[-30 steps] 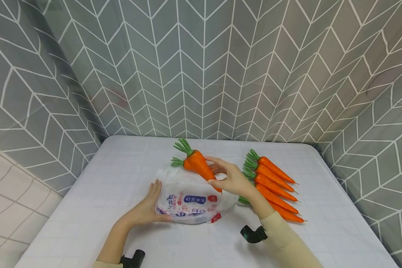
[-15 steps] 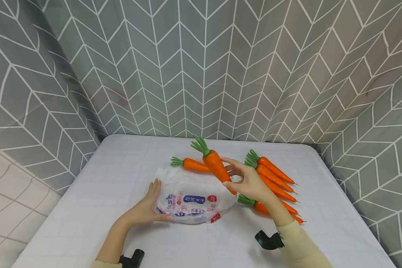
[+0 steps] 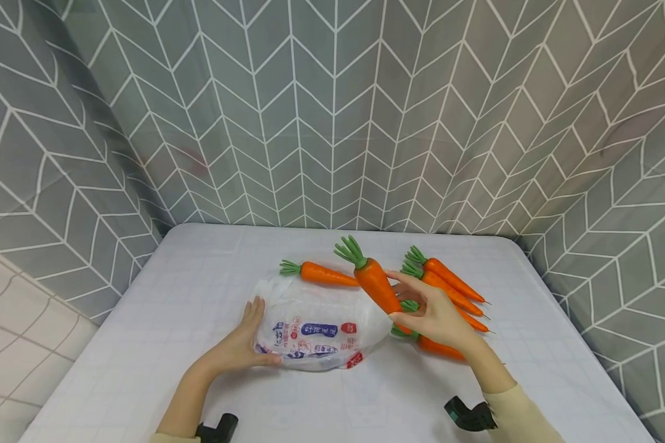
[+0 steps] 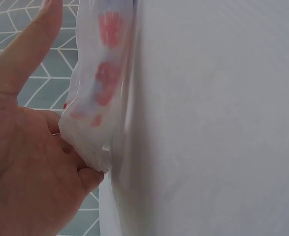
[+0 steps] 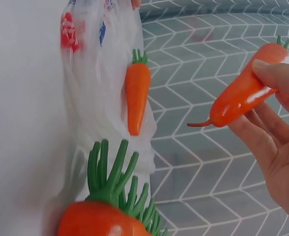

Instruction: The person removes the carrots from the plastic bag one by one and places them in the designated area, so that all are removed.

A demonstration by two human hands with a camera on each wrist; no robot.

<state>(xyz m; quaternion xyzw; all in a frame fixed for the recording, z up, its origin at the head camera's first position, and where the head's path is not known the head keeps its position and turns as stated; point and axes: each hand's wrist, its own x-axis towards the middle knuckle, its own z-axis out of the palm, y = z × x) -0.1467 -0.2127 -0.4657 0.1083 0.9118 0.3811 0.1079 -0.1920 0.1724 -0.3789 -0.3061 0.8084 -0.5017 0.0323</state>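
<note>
An orange carrot with green stem stubs is pinched between the thumb and fingers of my right hand. It is raised above the table, leaves up and tip slanting down to the right. In the right wrist view the carrot shows its thin brown tip. My left hand rests at the left side of a white plastic bag with blue and red print, fingers straight and thumb along its front edge. The left wrist view shows the bag's edge against the fingers. Another carrot lies at the bag's back edge.
Several carrots lie in a slanted row on the right of the white table, partly hidden by my right hand and forearm. Grey chevron-patterned curtains surround the table's back and sides.
My right hand has carried the carrot rightward from over the bag's middle toward the row, uncovering the carrot at the back. My left hand has stayed at the bag.
</note>
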